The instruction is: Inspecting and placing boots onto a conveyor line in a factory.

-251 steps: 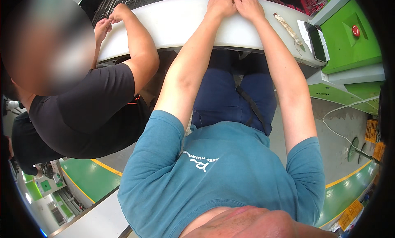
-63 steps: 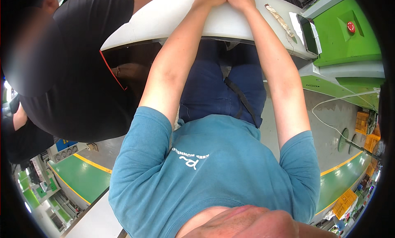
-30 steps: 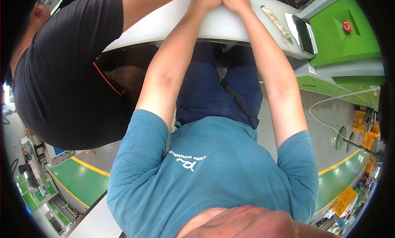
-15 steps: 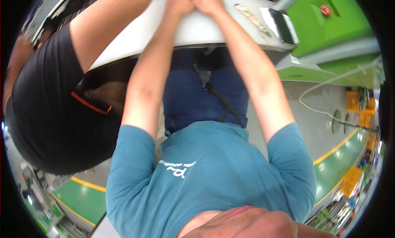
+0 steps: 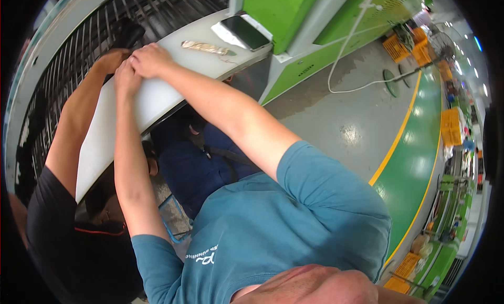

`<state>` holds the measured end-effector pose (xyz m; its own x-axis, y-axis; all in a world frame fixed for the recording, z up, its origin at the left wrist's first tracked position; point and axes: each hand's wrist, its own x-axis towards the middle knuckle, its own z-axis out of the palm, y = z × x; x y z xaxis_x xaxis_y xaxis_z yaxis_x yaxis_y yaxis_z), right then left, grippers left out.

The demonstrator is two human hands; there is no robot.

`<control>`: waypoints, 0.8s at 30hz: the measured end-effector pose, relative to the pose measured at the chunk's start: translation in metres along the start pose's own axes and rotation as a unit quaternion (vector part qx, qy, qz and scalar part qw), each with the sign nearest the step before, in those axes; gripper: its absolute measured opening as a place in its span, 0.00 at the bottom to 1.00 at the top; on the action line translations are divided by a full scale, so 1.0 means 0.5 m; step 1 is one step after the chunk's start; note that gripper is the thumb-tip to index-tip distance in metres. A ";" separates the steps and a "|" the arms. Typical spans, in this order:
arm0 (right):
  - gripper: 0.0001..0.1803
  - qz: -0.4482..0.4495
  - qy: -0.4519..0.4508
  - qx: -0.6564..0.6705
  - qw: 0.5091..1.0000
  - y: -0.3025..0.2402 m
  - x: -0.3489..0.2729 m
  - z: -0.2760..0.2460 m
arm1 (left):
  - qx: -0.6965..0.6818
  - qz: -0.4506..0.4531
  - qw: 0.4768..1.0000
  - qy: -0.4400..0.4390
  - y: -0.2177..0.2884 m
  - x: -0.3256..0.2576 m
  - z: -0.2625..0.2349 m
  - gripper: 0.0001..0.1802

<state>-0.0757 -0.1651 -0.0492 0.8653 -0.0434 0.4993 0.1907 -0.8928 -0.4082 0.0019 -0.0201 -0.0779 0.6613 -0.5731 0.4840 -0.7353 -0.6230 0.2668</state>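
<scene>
At the far edge of a white worktop [image 5: 152,98], my left hand [image 5: 127,79] and my right hand [image 5: 151,60] are drawn together. Their fingers look curled and pressed against each other; anything between them is hidden. Just beyond, a co-worker's hand [image 5: 112,61] in contact with the edge lies close to my fingers, beside a dark object [image 5: 129,33] too unclear to name. To the right of my hands, a bundle of pale cord-like strands [image 5: 205,47] lies on the worktop, untouched.
A dark-screened phone [image 5: 245,32] rests on something white at the worktop's right end, beside a green machine housing [image 5: 275,17]. Dark slats [image 5: 68,62] stretch behind the worktop. A co-worker in black [image 5: 63,235] is close on my left. A pale cable [image 5: 362,83] hangs at right.
The view has swung to the right, so the worktop and my hands now appear further left and lower. My hands stay together; the co-worker's hand now shows next to them.
</scene>
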 end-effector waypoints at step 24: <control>0.25 0.007 -0.034 0.020 0.999 -0.001 -0.001 -0.010 | 0.017 -0.032 0.999 -0.016 0.031 -0.005 -0.012 0.22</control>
<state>-0.0785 -0.1670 -0.0452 0.8970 -0.0243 0.4413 0.1955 -0.8737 -0.4455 -0.0120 -0.0250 -0.0699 0.7121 -0.5479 0.4390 -0.6857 -0.6771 0.2672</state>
